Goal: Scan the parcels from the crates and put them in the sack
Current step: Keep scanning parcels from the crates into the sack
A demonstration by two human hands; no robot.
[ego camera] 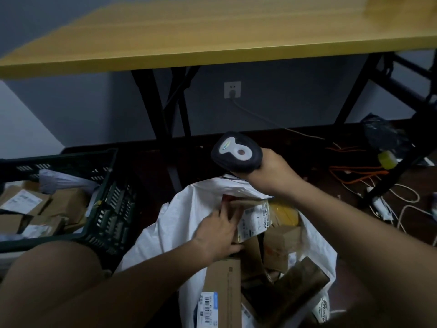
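Observation:
A white sack [189,209] stands open on the floor in front of me, holding several brown cardboard parcels. My left hand [218,230] reaches into its mouth and grips a brown parcel with a white label [253,221] at the top of the pile. My right hand [272,171] holds a black barcode scanner [236,153] above the sack's far rim, its head pointing away to the left. A dark green crate [111,204] at the left holds more brown parcels [26,202].
A yellow-topped table [212,31] on black legs stands just beyond the sack. Orange and white cables [361,171] lie tangled on the dark floor at the right, next to a black frame with a yellow tape roll [387,159]. My bare knee [59,280] is at the lower left.

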